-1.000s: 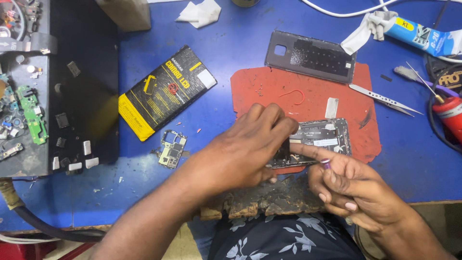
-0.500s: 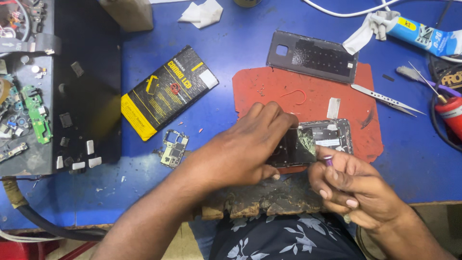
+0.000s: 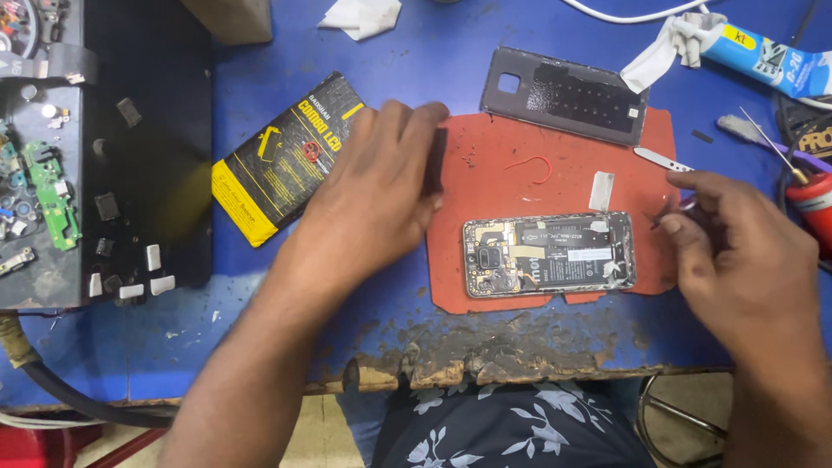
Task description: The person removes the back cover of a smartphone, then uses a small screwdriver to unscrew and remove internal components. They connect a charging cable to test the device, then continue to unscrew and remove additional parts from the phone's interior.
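The left hand (image 3: pixel 373 195) grips a small dark part (image 3: pixel 436 161), fingers closed on it, over the left edge of the red mat (image 3: pixel 555 165). The right hand (image 3: pixel 745 251) sits at the mat's right edge, fingers curled; whether it holds anything cannot be told. An opened phone (image 3: pixel 548 254) lies flat near the mat's front edge, between the hands. The blue table (image 3: pixel 260 295) is scuffed, its front edge chipped. A grey back cover (image 3: pixel 568 94) lies at the mat's far edge, a yellow-black box (image 3: pixel 282 160) left of the mat.
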